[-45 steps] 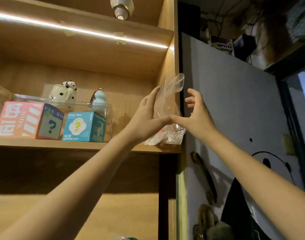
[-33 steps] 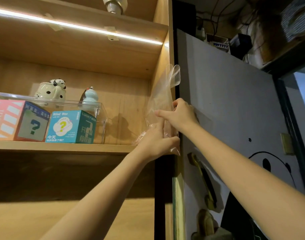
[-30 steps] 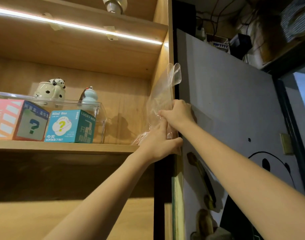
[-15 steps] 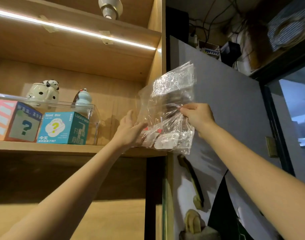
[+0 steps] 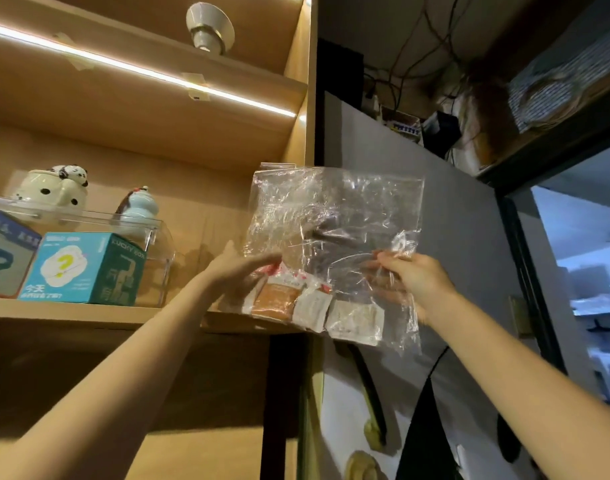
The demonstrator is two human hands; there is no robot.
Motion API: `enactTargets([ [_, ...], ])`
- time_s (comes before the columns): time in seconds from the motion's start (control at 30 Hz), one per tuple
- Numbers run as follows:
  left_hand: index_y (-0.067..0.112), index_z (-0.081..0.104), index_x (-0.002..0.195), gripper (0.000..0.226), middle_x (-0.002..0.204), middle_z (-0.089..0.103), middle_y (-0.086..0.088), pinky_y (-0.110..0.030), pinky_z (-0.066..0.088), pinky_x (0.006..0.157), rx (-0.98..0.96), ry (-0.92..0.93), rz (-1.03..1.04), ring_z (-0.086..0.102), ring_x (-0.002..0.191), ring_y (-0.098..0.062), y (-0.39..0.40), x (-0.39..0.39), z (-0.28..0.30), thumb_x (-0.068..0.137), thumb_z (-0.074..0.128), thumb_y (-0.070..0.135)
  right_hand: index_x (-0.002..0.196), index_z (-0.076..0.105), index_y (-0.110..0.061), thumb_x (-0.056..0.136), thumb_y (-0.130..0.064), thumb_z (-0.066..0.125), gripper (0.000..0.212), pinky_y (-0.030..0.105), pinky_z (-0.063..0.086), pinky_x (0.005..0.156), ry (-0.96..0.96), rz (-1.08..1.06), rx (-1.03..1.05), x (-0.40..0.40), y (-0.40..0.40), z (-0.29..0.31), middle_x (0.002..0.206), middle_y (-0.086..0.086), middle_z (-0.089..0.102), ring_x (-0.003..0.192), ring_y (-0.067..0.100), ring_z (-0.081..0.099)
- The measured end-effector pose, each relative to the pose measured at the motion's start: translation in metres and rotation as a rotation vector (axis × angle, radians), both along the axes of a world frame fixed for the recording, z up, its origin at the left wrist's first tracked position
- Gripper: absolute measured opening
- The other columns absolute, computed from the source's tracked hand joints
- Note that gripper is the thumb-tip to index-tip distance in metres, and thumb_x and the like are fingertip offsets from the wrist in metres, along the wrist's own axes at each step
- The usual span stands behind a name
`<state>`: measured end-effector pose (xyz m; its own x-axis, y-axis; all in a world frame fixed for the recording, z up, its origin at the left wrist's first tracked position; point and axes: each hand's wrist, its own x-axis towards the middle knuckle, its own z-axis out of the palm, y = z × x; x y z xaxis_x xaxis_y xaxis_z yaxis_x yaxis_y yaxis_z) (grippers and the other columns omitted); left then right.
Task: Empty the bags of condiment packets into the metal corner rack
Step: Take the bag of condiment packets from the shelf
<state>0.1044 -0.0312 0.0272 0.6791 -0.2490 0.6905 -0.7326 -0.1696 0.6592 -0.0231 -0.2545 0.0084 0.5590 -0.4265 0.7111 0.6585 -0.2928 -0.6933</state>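
Note:
A clear crinkled plastic bag (image 5: 334,216) hangs in front of the wooden shelf's right end, held up flat between both hands. Several condiment packets (image 5: 314,304), orange and white, lie bunched at its bottom. My left hand (image 5: 241,271) grips the bag's lower left side beside the packets. My right hand (image 5: 418,282) pinches the bag's right edge between thumb and fingers. No metal corner rack is in view.
A wooden shelf (image 5: 99,313) carries a teal box (image 5: 85,268) inside a clear bin (image 5: 158,251), with a panda pot (image 5: 52,192) and a small figurine (image 5: 137,209) behind. A grey panel (image 5: 470,258) stands to the right, dark hooks below it.
The bag came off the shelf's right end, moved right and toward me, and now hangs spread flat. My right hand shifted from the bag's middle to its right edge.

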Motion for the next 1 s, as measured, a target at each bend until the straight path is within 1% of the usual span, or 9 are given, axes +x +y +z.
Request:
enactTargets([
  [0.13,-0.003,0.051,0.118,0.093,0.092,0.067,-0.02,-0.027,0.054,0.059,0.092,0.053,-0.193,0.065,0.066,-0.02,0.009,0.005,-0.005,0.054,0.074,0.061,0.098,0.063,-0.007,0.088,-0.01,0.059,0.011,0.041,0.055,0.075,0.001,0.096,0.019,0.006,-0.009,-0.008,0.089,0.008,0.073,0.083,0.026,0.066],
  [0.27,-0.006,0.053,0.111,0.068,0.078,0.07,-0.01,-0.022,0.053,0.049,0.029,0.109,-0.281,0.065,0.053,-0.016,0.01,-0.001,-0.008,0.066,0.071,0.041,0.092,0.062,-0.01,0.089,-0.011,0.057,0.006,0.026,0.056,0.049,0.004,0.165,0.051,0.009,-0.01,-0.015,0.08,0.005,0.072,0.059,0.016,0.07],
  [0.37,-0.003,0.046,0.113,0.065,0.072,0.07,-0.006,-0.019,0.048,0.042,-0.065,0.039,-0.249,0.062,0.045,-0.011,0.011,-0.004,-0.011,0.067,0.073,0.034,0.091,0.061,-0.008,0.09,-0.011,0.055,0.007,0.026,0.056,0.048,-0.002,0.175,0.058,0.01,-0.008,-0.017,0.079,0.005,0.072,0.055,0.014,0.069],
  [0.43,0.005,0.041,0.122,0.075,0.088,0.07,-0.013,-0.023,0.05,0.045,-0.13,0.038,-0.265,0.065,0.052,-0.015,0.014,-0.009,-0.013,0.062,0.075,0.034,0.089,0.061,-0.008,0.09,-0.01,0.055,0.007,0.028,0.056,0.05,-0.015,0.168,0.062,0.007,-0.007,-0.016,0.07,0.002,0.074,0.054,0.015,0.069],
  [0.5,0.005,0.052,0.108,0.057,0.081,0.07,-0.011,-0.024,0.049,0.044,-0.157,0.005,-0.261,0.062,0.049,-0.014,0.016,-0.016,-0.016,0.064,0.075,0.031,0.086,0.062,-0.008,0.09,-0.008,0.054,0.009,0.027,0.056,0.047,-0.034,0.161,0.063,0.002,-0.003,-0.013,0.064,0.0,0.073,0.052,0.014,0.068],
  [0.6,0.006,0.057,0.077,0.023,0.046,0.062,0.003,-0.016,0.04,0.035,-0.207,-0.027,-0.261,0.05,0.035,-0.004,0.019,-0.033,-0.018,0.072,0.071,0.022,0.086,0.063,-0.006,0.09,-0.007,0.053,0.011,0.024,0.052,0.043,-0.066,0.175,0.053,-0.012,0.005,-0.009,0.072,0.007,0.071,0.051,0.015,0.067],
  [0.73,0.005,0.061,0.079,0.029,0.055,0.066,0.001,-0.013,0.04,0.035,-0.297,-0.026,-0.324,0.052,0.038,-0.003,0.03,-0.065,-0.025,0.062,0.072,0.026,0.088,0.065,-0.007,0.09,-0.009,0.054,0.011,0.025,0.054,0.045,-0.092,0.196,0.045,-0.036,0.018,-0.011,0.074,0.006,0.07,0.055,0.014,0.068],
  [0.83,0.003,0.062,0.087,0.019,0.066,0.067,-0.003,-0.012,0.04,0.034,-0.358,0.01,-0.405,0.054,0.038,-0.003,0.041,-0.094,-0.04,0.073,0.067,0.015,0.099,0.065,-0.005,0.088,-0.011,0.058,0.014,0.023,0.053,0.045,-0.088,0.206,0.052,-0.055,0.029,-0.024,0.081,0.006,0.071,0.058,0.014,0.069],
  [1.0,0.005,0.065,0.102,0.039,0.085,0.072,-0.008,-0.018,0.05,0.046,-0.342,0.048,-0.441,0.065,0.07,-0.013,0.069,-0.121,-0.09,0.065,0.069,0.018,0.095,0.065,-0.006,0.088,-0.014,0.058,0.012,0.024,0.056,0.053,-0.037,0.196,0.005,-0.082,0.046,-0.079,0.073,0.005,0.073,0.06,0.014,0.069],
])
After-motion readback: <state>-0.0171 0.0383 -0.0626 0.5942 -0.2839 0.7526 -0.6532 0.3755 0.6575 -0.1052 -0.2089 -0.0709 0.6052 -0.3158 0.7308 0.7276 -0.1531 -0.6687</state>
